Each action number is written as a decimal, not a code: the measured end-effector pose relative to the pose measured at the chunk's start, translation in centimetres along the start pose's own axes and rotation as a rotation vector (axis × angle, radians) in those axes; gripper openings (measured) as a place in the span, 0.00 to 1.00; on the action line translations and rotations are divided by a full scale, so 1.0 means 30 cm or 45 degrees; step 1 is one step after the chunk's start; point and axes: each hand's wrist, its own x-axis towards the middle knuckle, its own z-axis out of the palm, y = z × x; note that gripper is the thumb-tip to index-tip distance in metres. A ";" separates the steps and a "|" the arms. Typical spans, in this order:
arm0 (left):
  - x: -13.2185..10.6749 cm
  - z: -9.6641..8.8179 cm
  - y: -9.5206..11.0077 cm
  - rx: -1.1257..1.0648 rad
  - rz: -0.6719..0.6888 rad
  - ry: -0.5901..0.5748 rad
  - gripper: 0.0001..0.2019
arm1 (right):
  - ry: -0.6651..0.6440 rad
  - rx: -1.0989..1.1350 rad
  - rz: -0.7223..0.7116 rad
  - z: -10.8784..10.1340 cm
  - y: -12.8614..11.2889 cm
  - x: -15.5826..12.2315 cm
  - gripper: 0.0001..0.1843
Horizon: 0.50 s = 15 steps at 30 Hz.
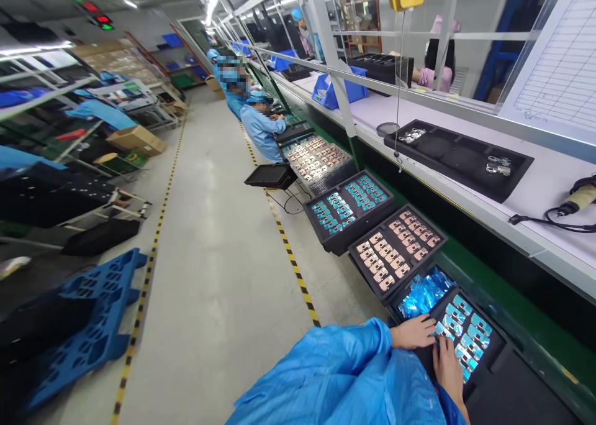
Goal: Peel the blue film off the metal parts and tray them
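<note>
My left hand (414, 332) rests at the left edge of a black foam tray (499, 350), its fingers bent in towards one of the parts. Close beside it, my right hand (447, 361) reaches in from below with fingers curled down onto the same row. Their fingertips nearly meet there; whatever they pinch is too small to make out. Rows of small flat plates with shiny blue film (471, 343) fill the tray. Just beyond my left hand lies a heap of crumpled blue film (426, 292) in a black tray.
Farther up the line are trays of copper-coloured plates (386, 257) and blue-filmed plates (333, 212). A white bench (470, 195) on the right carries a long black tray (459, 155) and a corded tool (577, 200). Co-workers (261, 127) sit ahead. A blue pallet (88, 325) stands left.
</note>
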 end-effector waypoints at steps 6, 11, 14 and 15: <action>-0.001 0.000 -0.002 -0.129 -0.088 -0.050 0.04 | -0.106 -0.103 -0.070 -0.132 -0.093 0.043 0.19; -0.010 0.056 0.040 -0.385 -0.136 -0.126 0.09 | -0.271 -0.030 0.041 -0.176 -0.127 0.030 0.20; -0.022 0.080 0.052 -0.497 -0.168 -0.183 0.13 | -0.263 0.046 0.128 -0.151 -0.097 -0.019 0.23; -0.028 0.082 0.052 -0.520 -0.176 -0.202 0.14 | -0.241 0.071 0.154 -0.150 -0.088 -0.045 0.23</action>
